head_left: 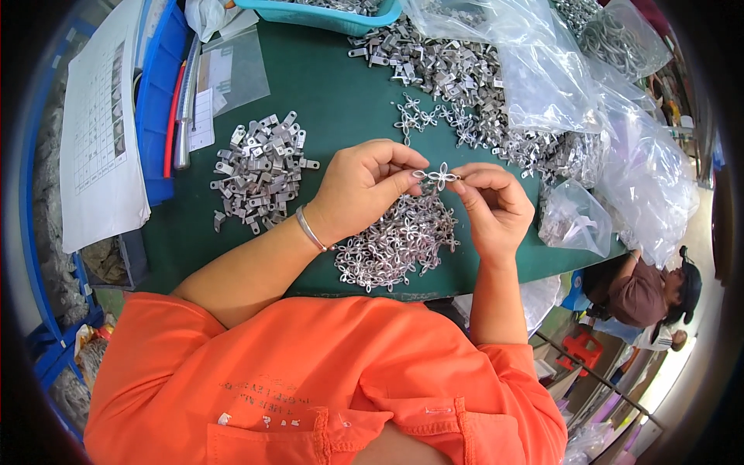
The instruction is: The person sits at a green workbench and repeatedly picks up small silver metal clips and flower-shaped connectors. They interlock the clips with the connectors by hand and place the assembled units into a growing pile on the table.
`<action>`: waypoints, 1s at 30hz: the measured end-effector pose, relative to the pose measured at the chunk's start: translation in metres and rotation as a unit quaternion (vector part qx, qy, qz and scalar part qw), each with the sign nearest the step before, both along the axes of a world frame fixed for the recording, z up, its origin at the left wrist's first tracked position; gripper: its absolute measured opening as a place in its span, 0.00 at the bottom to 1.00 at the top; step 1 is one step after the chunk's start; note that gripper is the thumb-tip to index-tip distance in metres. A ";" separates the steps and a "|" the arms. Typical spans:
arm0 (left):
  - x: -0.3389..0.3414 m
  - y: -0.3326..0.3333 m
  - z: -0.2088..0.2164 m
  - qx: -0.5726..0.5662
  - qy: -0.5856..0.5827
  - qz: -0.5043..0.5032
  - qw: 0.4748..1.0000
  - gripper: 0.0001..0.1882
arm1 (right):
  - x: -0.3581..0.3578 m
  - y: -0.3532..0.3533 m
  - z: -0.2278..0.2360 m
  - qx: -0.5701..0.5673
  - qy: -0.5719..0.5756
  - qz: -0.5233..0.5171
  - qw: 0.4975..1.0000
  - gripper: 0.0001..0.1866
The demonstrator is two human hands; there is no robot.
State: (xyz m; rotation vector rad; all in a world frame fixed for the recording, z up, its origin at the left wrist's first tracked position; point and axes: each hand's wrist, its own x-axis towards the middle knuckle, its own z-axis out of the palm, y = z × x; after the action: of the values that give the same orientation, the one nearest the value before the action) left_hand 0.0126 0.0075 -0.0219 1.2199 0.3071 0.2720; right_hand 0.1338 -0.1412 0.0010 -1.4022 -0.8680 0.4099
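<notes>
My left hand [366, 186] and my right hand [493, 203] meet above a green table [341, 101], both pinching one small silver flower-shaped metal piece [440, 176] between their fingertips. Directly under the hands lies a heap of the same flower-shaped pieces [397, 242]. A silver bangle [310, 229] circles my left wrist. Orange sleeves cover my upper arms.
A pile of small flat metal brackets [260, 172] lies at left, a larger spread of them [449, 70] at the back. Clear plastic bags [620, 147] crowd the right side. A teal tray [325, 12], blue bin [159, 93] and a paper sheet [101, 132] stand at left. Another person [651, 291] sits lower right.
</notes>
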 end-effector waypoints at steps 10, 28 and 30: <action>-0.003 0.000 -0.001 -0.033 -0.036 -0.009 0.999 0.12 | -0.003 -0.007 -0.001 0.003 0.053 -0.011 0.999 0.08; -0.004 0.003 0.003 0.191 -0.052 -0.031 0.980 0.03 | 0.017 0.000 -0.002 -0.204 -0.216 -0.073 0.952 0.04; -0.002 0.001 0.003 0.195 -0.059 -0.040 0.978 0.02 | 0.029 0.008 -0.009 -0.252 -0.262 -0.172 0.915 0.06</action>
State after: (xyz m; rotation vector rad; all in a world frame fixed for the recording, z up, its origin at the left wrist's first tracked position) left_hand 0.0107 0.0088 -0.0188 1.5922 0.1024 0.3433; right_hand 0.1630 -0.1328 -0.0083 -2.1651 -0.9509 -0.0338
